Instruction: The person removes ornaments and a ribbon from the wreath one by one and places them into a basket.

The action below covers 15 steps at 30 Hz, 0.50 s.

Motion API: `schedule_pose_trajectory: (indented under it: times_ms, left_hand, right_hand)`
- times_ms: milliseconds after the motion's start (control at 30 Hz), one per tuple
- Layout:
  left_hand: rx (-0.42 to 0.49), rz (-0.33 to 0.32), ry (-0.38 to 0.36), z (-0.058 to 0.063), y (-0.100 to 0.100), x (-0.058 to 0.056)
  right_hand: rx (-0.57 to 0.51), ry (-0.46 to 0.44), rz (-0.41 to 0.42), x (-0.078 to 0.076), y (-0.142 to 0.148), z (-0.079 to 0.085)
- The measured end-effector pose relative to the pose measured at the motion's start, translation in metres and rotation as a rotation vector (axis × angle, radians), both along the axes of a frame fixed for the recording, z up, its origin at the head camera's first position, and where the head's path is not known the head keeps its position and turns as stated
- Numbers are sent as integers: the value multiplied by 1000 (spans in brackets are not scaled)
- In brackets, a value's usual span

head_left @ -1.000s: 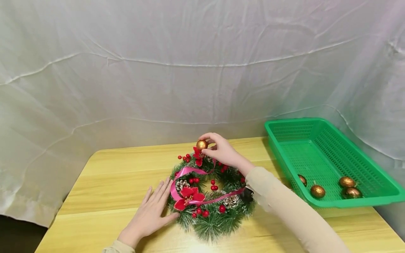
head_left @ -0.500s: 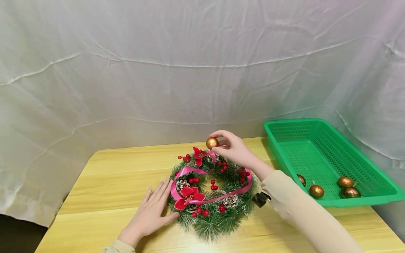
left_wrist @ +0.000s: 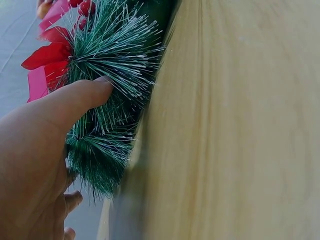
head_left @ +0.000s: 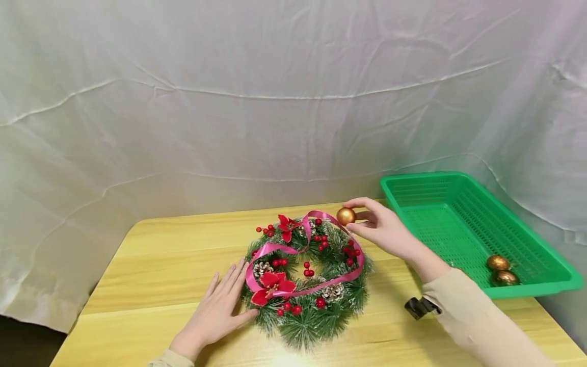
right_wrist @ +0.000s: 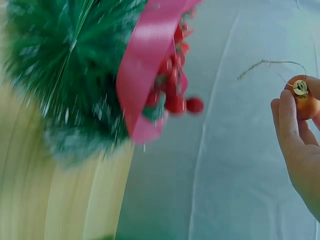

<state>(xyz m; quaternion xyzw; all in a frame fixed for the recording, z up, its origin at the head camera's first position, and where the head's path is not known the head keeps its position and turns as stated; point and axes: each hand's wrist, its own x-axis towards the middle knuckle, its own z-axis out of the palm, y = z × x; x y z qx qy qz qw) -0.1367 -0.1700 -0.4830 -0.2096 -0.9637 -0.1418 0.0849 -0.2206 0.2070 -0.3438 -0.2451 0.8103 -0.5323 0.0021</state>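
A green pine wreath [head_left: 302, 326] with red berries, red flowers and pinecones lies flat on the table. A pink ribbon [head_left: 335, 280] is draped over it. My left hand [head_left: 220, 308] lies with fairly straight fingers against the wreath's left side; in the left wrist view its thumb touches the needles. Just off the wreath's far right side, my right hand [head_left: 385, 228] pinches a gold bauble [head_left: 346, 216] between thumb and fingers. The right wrist view shows the bauble's metal cap and a thin wire hook [right_wrist: 265, 62] sticking out from it.
A green plastic basket [head_left: 424, 178] stands at the table's right, with gold baubles [head_left: 504, 278] in its near end. A black device [head_left: 419, 308] is at the right sleeve. A pale cloth [head_left: 229, 137] hangs behind the wooden table [head_left: 151, 265].
My right hand has carried the bauble rightward from above the far red flower to the wreath's far right side. The ribbon's far part now loops out toward the bauble. My left hand stays put.
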Motion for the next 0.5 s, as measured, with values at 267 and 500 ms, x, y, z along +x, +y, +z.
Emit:
schedule_pose_trajectory:
  times_ms: [267, 500]
  left_hand:
    - [-8, 1, 12, -2, -1, 0]
    - [-5, 2, 16, -3, 0, 0]
  right_hand:
    - [4, 68, -133, 11, 50, 13]
    - [54, 35, -293, 26, 83, 24]
